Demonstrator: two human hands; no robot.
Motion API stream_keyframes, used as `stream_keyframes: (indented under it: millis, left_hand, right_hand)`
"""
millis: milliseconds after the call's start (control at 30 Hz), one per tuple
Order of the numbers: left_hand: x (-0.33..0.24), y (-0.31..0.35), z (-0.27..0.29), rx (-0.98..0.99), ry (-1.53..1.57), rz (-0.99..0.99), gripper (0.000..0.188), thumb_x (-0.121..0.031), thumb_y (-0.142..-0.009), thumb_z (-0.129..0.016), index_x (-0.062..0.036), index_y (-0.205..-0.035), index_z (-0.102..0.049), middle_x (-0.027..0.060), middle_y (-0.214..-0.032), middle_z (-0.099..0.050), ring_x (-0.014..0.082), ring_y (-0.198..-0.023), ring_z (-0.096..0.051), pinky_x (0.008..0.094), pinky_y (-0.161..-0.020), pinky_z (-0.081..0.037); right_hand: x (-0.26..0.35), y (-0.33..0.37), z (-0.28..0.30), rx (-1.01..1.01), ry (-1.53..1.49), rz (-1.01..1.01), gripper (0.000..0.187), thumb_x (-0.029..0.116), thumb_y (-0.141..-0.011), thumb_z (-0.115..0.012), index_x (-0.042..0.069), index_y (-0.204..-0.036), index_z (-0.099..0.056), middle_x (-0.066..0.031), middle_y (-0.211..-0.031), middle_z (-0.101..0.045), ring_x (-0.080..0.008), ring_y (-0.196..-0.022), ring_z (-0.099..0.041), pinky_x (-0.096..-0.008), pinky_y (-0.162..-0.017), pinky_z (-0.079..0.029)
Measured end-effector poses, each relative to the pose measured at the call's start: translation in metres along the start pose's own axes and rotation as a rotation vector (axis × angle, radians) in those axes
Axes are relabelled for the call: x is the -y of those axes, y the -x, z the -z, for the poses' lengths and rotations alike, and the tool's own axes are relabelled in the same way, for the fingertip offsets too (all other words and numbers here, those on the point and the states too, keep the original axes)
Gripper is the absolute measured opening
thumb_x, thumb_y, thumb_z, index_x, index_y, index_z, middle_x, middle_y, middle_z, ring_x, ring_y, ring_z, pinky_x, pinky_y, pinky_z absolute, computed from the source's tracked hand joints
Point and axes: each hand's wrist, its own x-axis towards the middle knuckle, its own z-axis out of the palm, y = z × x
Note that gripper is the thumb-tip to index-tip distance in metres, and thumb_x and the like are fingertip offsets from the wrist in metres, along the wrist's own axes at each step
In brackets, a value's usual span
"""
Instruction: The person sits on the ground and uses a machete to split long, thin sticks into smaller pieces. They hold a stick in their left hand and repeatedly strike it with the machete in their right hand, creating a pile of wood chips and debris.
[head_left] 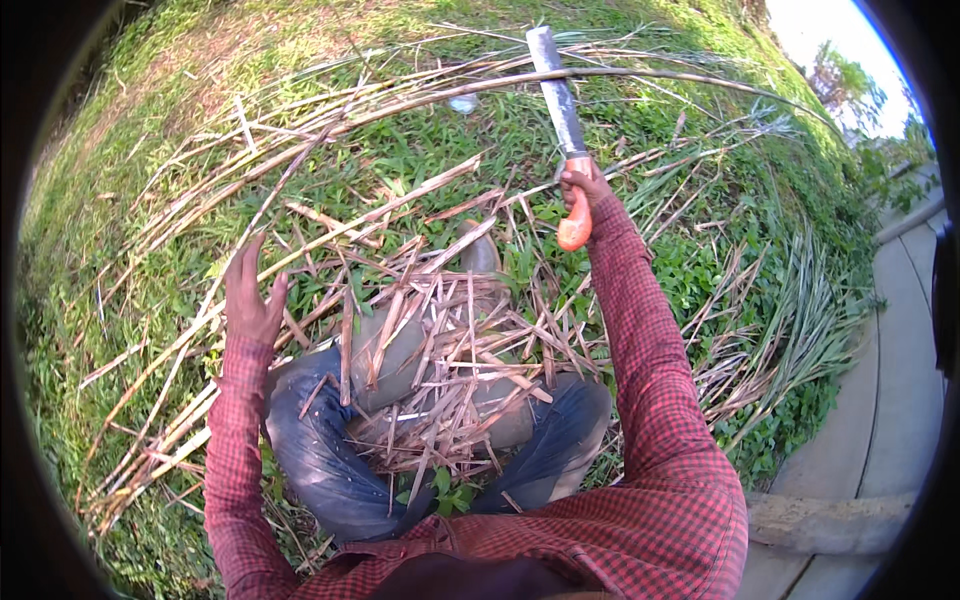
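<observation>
My right hand [585,188] is wrapped round the orange handle [577,232] of a machete. Its long grey blade [560,105] points away from me, and a long thin cane stalk [450,92] crosses it; I cannot tell which lies on top. On the left, my left hand [253,297] is raised with fingers stretched and thumb apart, holding nothing I can see. Long stalks [370,215] pass close by it. Many split dry pieces of stalk [440,330] are heaped over my crossed legs [325,430] in dark blue trousers and over my boots [383,350].
Several long dry stalks [190,215] lie on the grass at the left and far side. Bundles of green leafy stems [790,340] spread at the right. A grey slab [840,420] runs along the right edge. A small pale object [462,103] lies in the grass ahead.
</observation>
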Motion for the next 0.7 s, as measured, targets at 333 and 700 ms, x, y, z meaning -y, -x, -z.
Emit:
stream_keyframes:
  millis: [333, 700]
  left_hand:
    - [-0.062, -0.095, -0.104, 0.023, -0.027, -0.440, 0.046, -0.047, -0.083, -0.046, -0.0156, -0.117, -0.048, 0.0091, -0.111, -0.051, 0.0260, -0.105, -0.047, 0.0399, -0.091, -0.036]
    - [-0.089, -0.070, -0.068, -0.234, 0.084, -0.428, 0.035, -0.041, -0.080, -0.055, -0.0178, -0.106, -0.051, 0.0033, -0.090, -0.055, 0.0245, -0.067, -0.059, 0.0357, -0.055, -0.049]
  right_hand:
    - [0.002, 0.141, -0.028, 0.129, -0.154, 0.101, 0.033, 0.031, -0.078, -0.065, 0.006, -0.086, -0.045, -0.0029, -0.064, -0.049, -0.0121, -0.046, -0.051, -0.0244, -0.039, -0.047]
    - [0.105, 0.166, -0.028, -0.181, -0.126, 0.377, 0.043, 0.047, -0.071, -0.067, 0.012, -0.078, -0.044, 0.0035, -0.057, -0.043, -0.0067, -0.046, -0.046, -0.0202, -0.036, -0.037]
